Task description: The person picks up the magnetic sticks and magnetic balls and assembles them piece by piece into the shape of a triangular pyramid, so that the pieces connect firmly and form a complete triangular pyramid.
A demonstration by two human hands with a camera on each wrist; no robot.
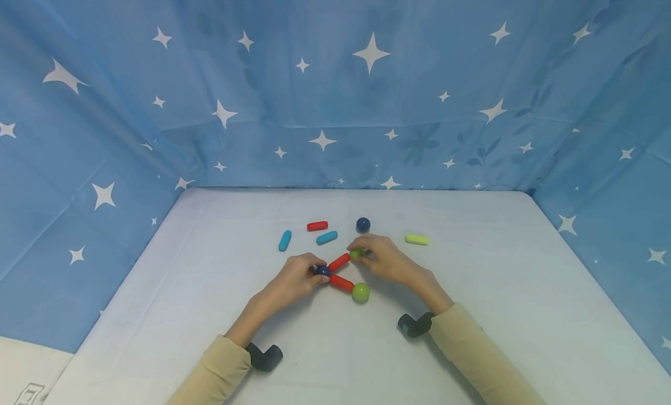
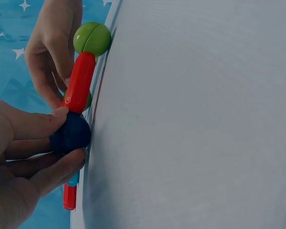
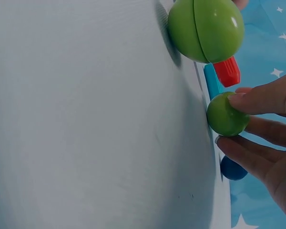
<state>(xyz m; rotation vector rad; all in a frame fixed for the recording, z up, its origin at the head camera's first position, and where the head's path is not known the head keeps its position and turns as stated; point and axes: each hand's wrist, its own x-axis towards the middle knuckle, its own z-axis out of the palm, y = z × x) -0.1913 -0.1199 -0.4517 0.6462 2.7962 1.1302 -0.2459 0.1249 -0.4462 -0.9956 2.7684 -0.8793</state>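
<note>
Two pinch grips: left hand [image 1: 293, 281] holds blue ball [image 2: 72, 133], presumably bracing red rods [image 1: 342, 283]; right hand [image 1: 387, 258] holds farther green ball [image 3: 225, 118].

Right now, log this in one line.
left hand: pinches blue ball; right hand: pinches green ball; red stick: touches that blue ball, second green ball

From above and farther back, the head view faces forward and down across the white, flat tabletop [image 1: 472, 265] to the blue, star-printed cloth curtain [image 1: 293, 90]. The left and right wrist views look sideways-tilted from close in, low along the tabletop, at the bare left hand [image 1: 293, 280] and bare right hand [image 1: 385, 258] respectively; both share the glossy green ball [image 3: 205, 31], larger in the right.
</note>
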